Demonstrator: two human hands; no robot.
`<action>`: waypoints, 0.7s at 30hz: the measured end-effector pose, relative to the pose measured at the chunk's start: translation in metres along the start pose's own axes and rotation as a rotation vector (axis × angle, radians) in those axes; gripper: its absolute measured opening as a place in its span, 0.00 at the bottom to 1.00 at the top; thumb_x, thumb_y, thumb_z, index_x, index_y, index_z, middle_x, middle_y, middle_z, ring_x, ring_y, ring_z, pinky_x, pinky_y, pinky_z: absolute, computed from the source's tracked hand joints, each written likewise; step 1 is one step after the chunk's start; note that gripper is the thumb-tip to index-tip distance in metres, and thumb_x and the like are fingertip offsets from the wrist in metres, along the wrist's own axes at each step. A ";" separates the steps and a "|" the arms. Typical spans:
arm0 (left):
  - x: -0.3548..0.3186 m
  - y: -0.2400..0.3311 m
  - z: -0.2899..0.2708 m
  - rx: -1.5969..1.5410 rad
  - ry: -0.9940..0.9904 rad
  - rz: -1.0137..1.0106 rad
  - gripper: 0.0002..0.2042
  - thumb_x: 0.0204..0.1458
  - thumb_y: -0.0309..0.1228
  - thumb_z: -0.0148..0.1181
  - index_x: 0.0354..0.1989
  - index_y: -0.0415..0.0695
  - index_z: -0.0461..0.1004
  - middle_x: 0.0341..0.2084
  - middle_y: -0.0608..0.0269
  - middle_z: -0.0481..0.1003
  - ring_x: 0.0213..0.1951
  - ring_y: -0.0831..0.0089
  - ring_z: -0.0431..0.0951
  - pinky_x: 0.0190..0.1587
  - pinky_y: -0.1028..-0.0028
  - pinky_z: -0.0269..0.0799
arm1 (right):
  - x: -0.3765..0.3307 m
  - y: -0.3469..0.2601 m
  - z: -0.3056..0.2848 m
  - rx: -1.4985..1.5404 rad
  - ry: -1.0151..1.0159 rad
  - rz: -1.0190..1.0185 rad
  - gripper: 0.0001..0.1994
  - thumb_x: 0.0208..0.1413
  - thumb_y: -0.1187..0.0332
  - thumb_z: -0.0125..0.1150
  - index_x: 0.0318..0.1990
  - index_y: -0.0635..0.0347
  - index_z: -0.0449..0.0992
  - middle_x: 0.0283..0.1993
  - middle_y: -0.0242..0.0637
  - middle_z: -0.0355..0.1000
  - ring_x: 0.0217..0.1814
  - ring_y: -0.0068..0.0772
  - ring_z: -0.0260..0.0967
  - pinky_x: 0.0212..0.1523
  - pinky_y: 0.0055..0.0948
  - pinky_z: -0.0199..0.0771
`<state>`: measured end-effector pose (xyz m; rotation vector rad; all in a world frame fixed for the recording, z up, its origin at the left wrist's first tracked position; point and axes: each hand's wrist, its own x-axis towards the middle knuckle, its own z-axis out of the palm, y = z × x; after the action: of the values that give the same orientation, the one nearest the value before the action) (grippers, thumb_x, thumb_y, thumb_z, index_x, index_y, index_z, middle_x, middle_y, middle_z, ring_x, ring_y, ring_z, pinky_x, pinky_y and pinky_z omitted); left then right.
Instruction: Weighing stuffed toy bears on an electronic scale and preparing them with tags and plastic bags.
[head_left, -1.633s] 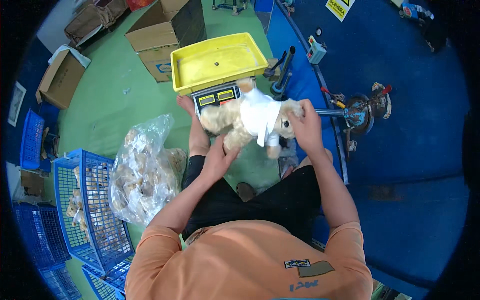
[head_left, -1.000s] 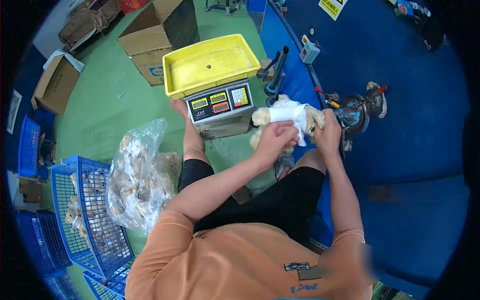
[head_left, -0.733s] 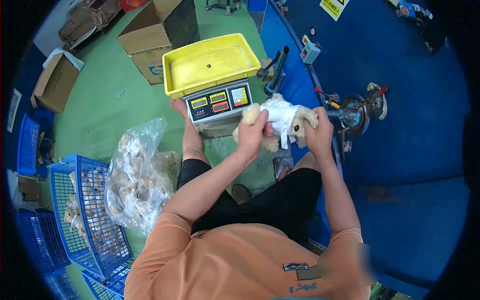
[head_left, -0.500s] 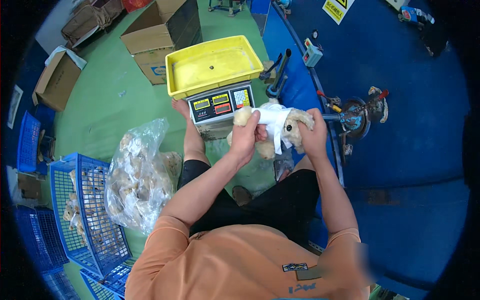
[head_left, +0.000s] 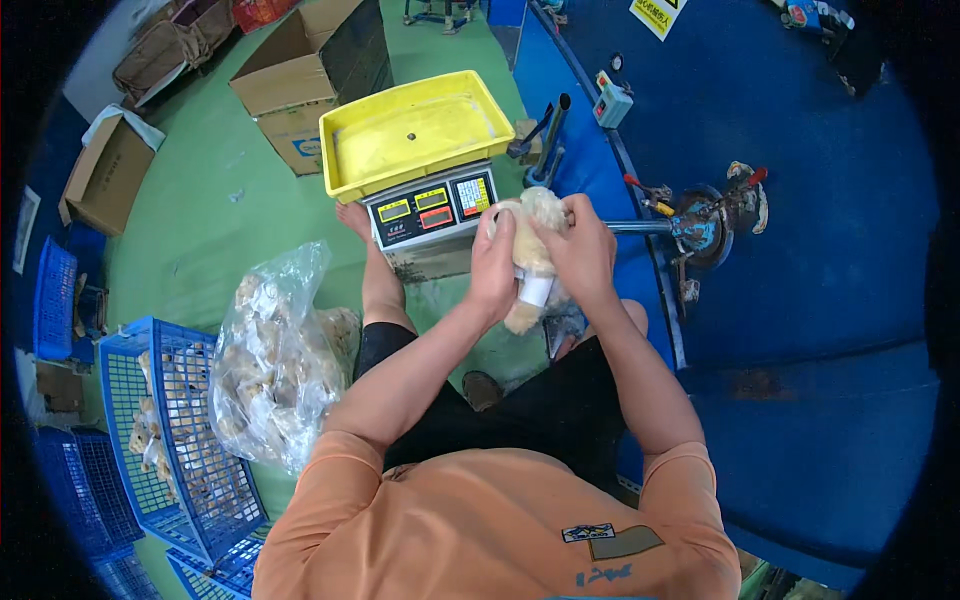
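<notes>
The left hand (head_left: 493, 268) grips a tan plush toy (head_left: 534, 254) from its left side, thumb uppermost. The right hand (head_left: 584, 252) pinches the toy's fur from the right, at the far end. The toy is held between both hands, above the gap between the knees; one limb in a white sleeve (head_left: 536, 290) points toward the near side.

Just to the far left of the toy stands a scale (head_left: 430, 212) bearing a yellow tray (head_left: 412, 118). To the right, a metal tube (head_left: 640, 227) extends from a round fixture (head_left: 701, 230) on the blue machine.

Left of the legs, a clear plastic bag (head_left: 270, 372) contains plush toys; a blue crate (head_left: 205, 430) beside it contains more. An open cardboard box (head_left: 290, 122) stands beyond the scale.
</notes>
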<state>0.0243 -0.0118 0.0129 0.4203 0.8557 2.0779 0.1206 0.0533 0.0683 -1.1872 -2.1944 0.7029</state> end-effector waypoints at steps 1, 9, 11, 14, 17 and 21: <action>-0.003 0.000 0.001 -0.022 -0.038 -0.051 0.16 0.70 0.39 0.42 0.56 0.41 0.63 0.45 0.57 0.72 0.43 0.74 0.73 0.47 0.72 0.72 | 0.000 -0.001 0.000 0.025 -0.008 0.037 0.18 0.45 0.68 0.68 0.44 0.57 0.71 0.37 0.40 0.74 0.33 0.46 0.71 0.35 0.42 0.69; -0.014 0.008 -0.001 -0.038 0.009 -0.070 0.19 0.71 0.42 0.39 0.58 0.41 0.63 0.46 0.57 0.71 0.45 0.72 0.72 0.51 0.71 0.70 | -0.013 0.008 0.002 0.006 0.044 -0.354 0.29 0.47 0.60 0.69 0.56 0.61 0.68 0.51 0.44 0.72 0.48 0.45 0.71 0.54 0.44 0.67; -0.018 0.007 0.001 -0.086 0.030 -0.089 0.17 0.71 0.40 0.38 0.57 0.40 0.63 0.44 0.56 0.72 0.45 0.72 0.71 0.51 0.70 0.69 | -0.014 0.015 0.004 -0.051 0.100 -0.660 0.33 0.48 0.59 0.69 0.59 0.63 0.66 0.55 0.45 0.71 0.53 0.45 0.69 0.62 0.45 0.63; -0.010 0.006 -0.002 0.002 0.019 -0.020 0.18 0.71 0.40 0.38 0.57 0.41 0.64 0.45 0.55 0.72 0.46 0.72 0.72 0.52 0.70 0.69 | 0.000 0.024 0.008 -0.207 0.059 -0.616 0.34 0.47 0.58 0.68 0.60 0.64 0.65 0.54 0.45 0.71 0.55 0.45 0.68 0.66 0.46 0.57; -0.008 0.003 -0.005 0.090 0.006 0.050 0.18 0.71 0.40 0.37 0.57 0.41 0.64 0.46 0.55 0.72 0.47 0.71 0.72 0.52 0.70 0.69 | 0.007 0.033 0.012 -0.361 0.019 -0.568 0.35 0.47 0.58 0.68 0.62 0.64 0.64 0.54 0.46 0.72 0.57 0.44 0.67 0.70 0.47 0.52; -0.021 0.001 -0.011 -0.126 0.039 -0.051 0.19 0.70 0.41 0.40 0.61 0.44 0.65 0.53 0.57 0.71 0.50 0.70 0.73 0.53 0.71 0.69 | 0.009 0.038 0.020 -0.302 -0.012 -0.759 0.33 0.45 0.60 0.67 0.60 0.62 0.66 0.51 0.47 0.73 0.57 0.44 0.67 0.69 0.44 0.54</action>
<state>0.0300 -0.0341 0.0058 0.2881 0.7459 2.0850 0.1245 0.0754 0.0308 -0.3821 -2.5539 0.0605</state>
